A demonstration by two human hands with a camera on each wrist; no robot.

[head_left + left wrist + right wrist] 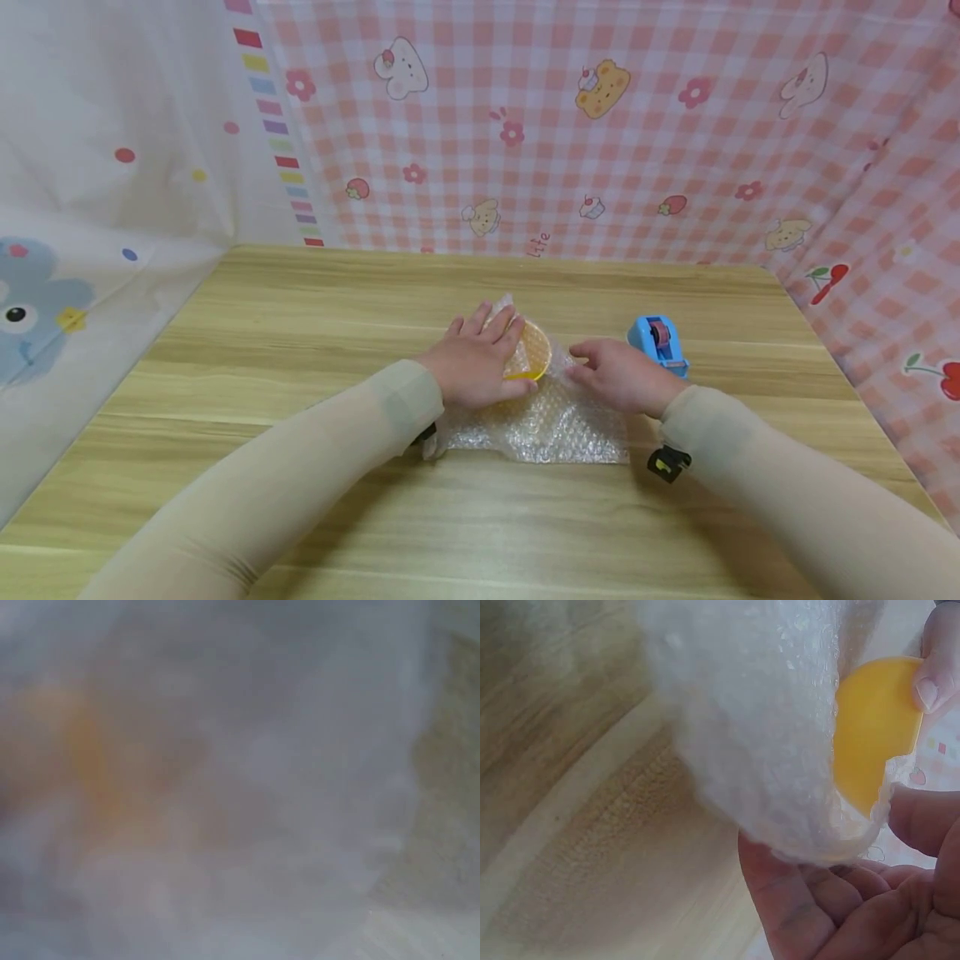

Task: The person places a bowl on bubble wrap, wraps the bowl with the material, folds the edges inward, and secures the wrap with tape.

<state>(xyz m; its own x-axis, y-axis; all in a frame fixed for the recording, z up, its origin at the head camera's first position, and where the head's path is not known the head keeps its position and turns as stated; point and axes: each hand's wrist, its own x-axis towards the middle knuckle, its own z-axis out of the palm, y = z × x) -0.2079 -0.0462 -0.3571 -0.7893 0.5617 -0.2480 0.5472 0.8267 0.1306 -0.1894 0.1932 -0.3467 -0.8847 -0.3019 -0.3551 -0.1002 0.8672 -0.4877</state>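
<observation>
Bubble wrap (562, 429) lies on the table and partly covers a round, smooth yellow object (876, 724), perhaps a bowl or cup. Its yellow rim shows through the wrap in the head view. My left hand (476, 360) rests on top with fingers straight and spread, and its thumb (932, 688) touches the yellow edge in the right wrist view. With thumb and fingers, my right hand (624, 377) pinches the right edge of the wrap. The left wrist view is blurred: wrap fills it, with an orange-yellow patch behind.
A blue tape dispenser (660, 342) with a reddish roll stands just beyond my right hand. The wooden table (375, 533) ends at a pink checked cloth (525, 167) behind and a white printed cloth (112, 208) on the left.
</observation>
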